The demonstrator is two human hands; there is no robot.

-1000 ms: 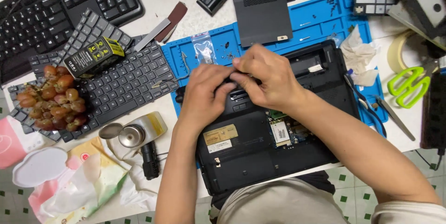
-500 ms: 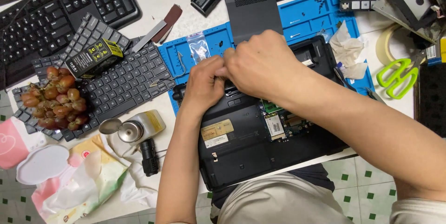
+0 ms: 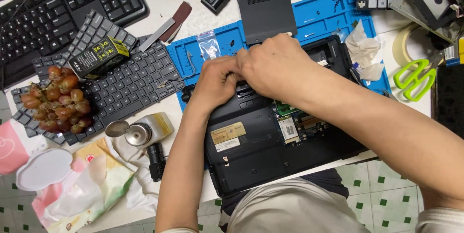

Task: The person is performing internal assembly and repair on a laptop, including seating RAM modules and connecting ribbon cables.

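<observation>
Both hands are pressed together over the far edge of the upturned black laptop (image 3: 270, 141), which lies on the blue repair mat (image 3: 333, 6) right at the table's near edge. The left hand (image 3: 217, 81) curls its fingers down at that edge while the right hand (image 3: 275, 66) closes over the top of it; what they pinch between them is hidden, so it cannot be told. The laptop's underside faces up, likely so its open bay shows: one green circuit board (image 3: 290, 129) lies bare beside the right wrist. One grey cover panel (image 3: 268, 3) sits set aside on the mat. To the left lie two loose laptop keyboards (image 3: 130, 81), one bunch of grapes (image 3: 55, 100) resting on them, and one full-size black keyboard (image 3: 63, 8) beyond. One pair of green scissors (image 3: 413, 78) waits well off to the right.
</observation>
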